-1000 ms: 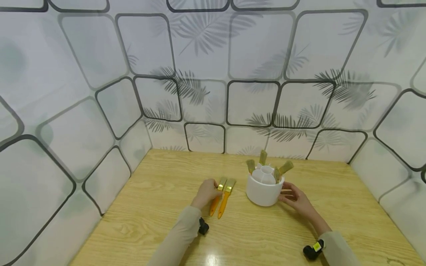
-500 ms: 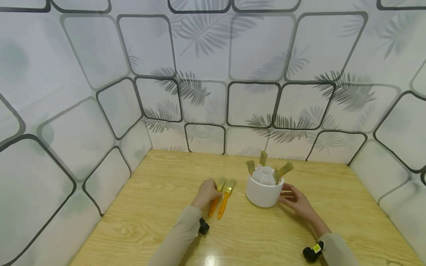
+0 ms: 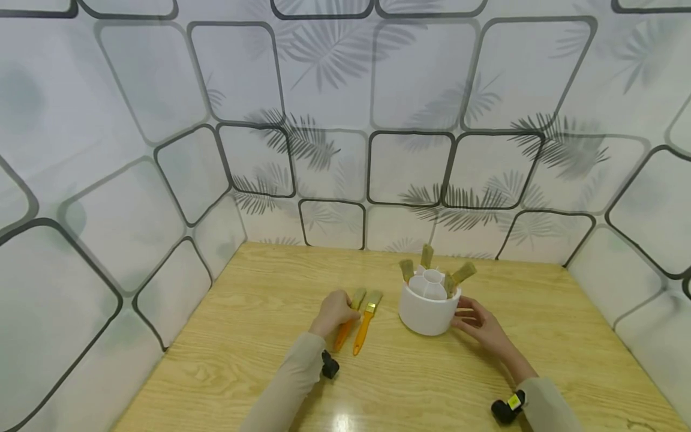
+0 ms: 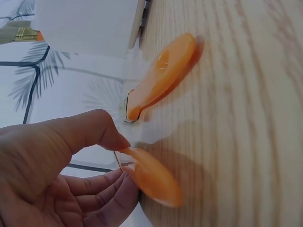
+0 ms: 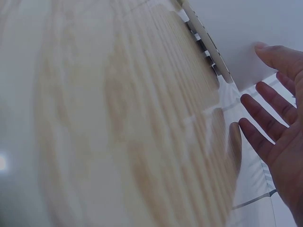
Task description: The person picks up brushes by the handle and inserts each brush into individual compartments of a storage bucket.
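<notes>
In the head view, my left hand [image 3: 332, 313] pinches a paintbrush [image 3: 342, 336] with an orange handle and pale bristles. The left wrist view shows thumb and fingertips at the top of that brush's handle [image 4: 156, 180], which is tilted off the wood. A second paintbrush [image 3: 364, 326] lies just to its right on the table. Farther right stands a round white divided holder [image 3: 428, 316], with several paintbrushes upright in it, bristles up. My right hand [image 3: 482, 326] is at the holder's right side, fingers extended; in the right wrist view the thumb touches the white wall [image 5: 248, 28].
Everything stands on a light wood-grain table [image 3: 259, 288]. Patterned white cloth walls [image 3: 329, 162] enclose it at the back and both sides. Small black cameras [image 3: 329, 365] are worn on both wrists.
The handle end of the brush in my left hand has swung slightly left, away from the second brush. My right hand and the holder have stayed in place.
</notes>
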Motion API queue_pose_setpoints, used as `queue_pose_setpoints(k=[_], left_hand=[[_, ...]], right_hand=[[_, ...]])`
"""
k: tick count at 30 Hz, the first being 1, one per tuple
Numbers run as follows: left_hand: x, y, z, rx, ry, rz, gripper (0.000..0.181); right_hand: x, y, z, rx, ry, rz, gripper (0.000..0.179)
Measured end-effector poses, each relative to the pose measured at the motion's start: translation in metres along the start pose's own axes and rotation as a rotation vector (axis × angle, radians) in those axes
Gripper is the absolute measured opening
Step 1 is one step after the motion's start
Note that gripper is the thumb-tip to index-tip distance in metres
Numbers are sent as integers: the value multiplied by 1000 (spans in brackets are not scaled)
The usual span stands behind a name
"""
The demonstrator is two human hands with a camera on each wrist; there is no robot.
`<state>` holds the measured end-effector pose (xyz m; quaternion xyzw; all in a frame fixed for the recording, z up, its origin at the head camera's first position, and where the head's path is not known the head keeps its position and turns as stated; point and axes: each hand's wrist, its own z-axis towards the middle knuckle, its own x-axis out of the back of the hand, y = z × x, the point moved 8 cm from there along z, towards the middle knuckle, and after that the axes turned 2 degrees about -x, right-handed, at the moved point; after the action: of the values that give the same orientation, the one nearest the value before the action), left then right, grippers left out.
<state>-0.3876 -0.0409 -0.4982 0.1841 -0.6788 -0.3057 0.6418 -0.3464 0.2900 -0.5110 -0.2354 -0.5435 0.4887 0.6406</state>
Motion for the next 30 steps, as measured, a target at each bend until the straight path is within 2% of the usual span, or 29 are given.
queue_pose_setpoints(k=[2, 7, 15, 20, 24, 30], left_hand=[[1, 0, -1, -5, 0, -5, 46], [4, -2, -2, -5, 9, -31, 24], [7, -3, -3, -16, 7, -61, 30], [6, -2, -2, -18, -18, -112, 34], [3, -3, 1, 5, -32, -164, 36], [4, -3, 4, 7, -15, -182, 35]], right_hand=[[0, 0, 0, 5, -3, -1, 52], [0, -1, 1, 12, -5, 11, 51], [0, -1, 0, 8, -5, 9, 52], [0, 0, 0, 1, -6, 13, 51], [0, 0, 0, 3, -6, 16, 52], [0, 0, 0, 4, -11, 8, 52]])
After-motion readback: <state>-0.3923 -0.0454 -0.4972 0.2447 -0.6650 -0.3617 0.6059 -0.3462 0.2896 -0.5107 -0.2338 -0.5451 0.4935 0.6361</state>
